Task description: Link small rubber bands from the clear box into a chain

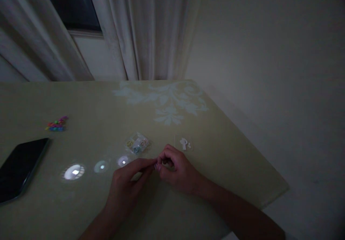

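Observation:
My left hand (130, 182) reaches in from the lower left, its thumb and fingertips pinched together. Against those fingertips, my right hand (176, 168) is closed in a pinch too. Between the two hands a small pinkish thing (155, 166) just shows; fingers cover most of it, and its kind cannot be made out. Just beyond the hands lies a small clear bag (137, 143) with yellowish, pinkish and bluish ring-like bits in it. Right of the bag, past my right hand, is a clear sheet or packet with small white pieces (183, 143).
A black phone (23, 170) lies at the table's left side. Behind it sits a little heap of colourful pieces (57, 124). Light reflections shine on the glossy tabletop (88, 107). Curtains (153, 31) hang behind the far edge, and a wall (264, 71) stands to the right.

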The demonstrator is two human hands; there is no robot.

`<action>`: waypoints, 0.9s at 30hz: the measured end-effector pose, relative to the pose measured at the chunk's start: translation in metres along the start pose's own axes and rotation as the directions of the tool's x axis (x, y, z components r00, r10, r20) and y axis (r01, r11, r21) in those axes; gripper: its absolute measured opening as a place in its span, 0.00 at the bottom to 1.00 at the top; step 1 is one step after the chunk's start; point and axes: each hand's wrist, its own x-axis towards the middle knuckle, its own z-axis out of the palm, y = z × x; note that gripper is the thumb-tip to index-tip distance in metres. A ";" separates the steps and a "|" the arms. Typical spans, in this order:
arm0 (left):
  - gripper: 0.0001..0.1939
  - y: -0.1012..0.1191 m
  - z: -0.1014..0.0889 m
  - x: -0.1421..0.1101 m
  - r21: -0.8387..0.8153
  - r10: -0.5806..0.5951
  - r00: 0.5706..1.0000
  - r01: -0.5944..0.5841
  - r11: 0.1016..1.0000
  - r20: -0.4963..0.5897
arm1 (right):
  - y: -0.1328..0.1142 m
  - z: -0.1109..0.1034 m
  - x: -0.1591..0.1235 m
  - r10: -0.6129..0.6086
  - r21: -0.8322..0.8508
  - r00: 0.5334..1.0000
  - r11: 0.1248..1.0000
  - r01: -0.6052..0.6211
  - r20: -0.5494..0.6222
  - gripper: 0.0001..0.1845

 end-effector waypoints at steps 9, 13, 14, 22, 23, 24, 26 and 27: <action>0.06 -0.003 0.004 -0.003 0.033 -0.078 0.997 0.078 0.996 -0.028 | -0.003 0.010 -0.001 -0.035 -0.074 0.986 0.997 0.023 -0.164 0.08; 0.08 -0.006 0.005 -0.001 0.045 -0.137 0.991 0.137 0.990 0.006 | 0.001 0.007 0.001 -0.054 -0.124 0.981 0.992 0.031 -0.185 0.03; 0.08 -0.007 0.005 0.001 0.073 -0.135 0.991 0.133 0.988 0.025 | 0.002 0.004 0.002 -0.052 -0.127 0.979 0.991 0.027 -0.199 0.03; 0.11 -0.021 0.016 0.010 0.389 -0.093 0.954 -0.028 0.921 0.287 | 0.002 -0.013 0.008 -0.019 -0.142 0.967 0.990 -0.017 -0.253 0.02; 0.11 -0.022 0.016 0.010 0.371 -0.102 0.954 -0.010 0.929 0.282 | 0.002 -0.013 0.007 -0.027 -0.157 0.971 0.988 -0.011 -0.238 0.02; 0.11 -0.022 0.015 0.009 0.336 -0.106 0.957 0.010 0.942 0.271 | 0.003 -0.013 0.007 -0.036 -0.173 0.973 0.985 -0.004 -0.226 0.02; 0.10 -0.019 0.010 0.009 0.249 -0.106 0.965 0.044 0.968 0.241 | 0.003 -0.012 0.006 -0.046 -0.191 0.976 0.981 0.004 -0.214 0.02; 0.11 -0.016 0.007 0.009 0.202 -0.108 0.967 0.061 0.977 0.231 | 0.004 -0.010 0.006 -0.045 -0.192 0.976 0.981 0.003 -0.212 0.02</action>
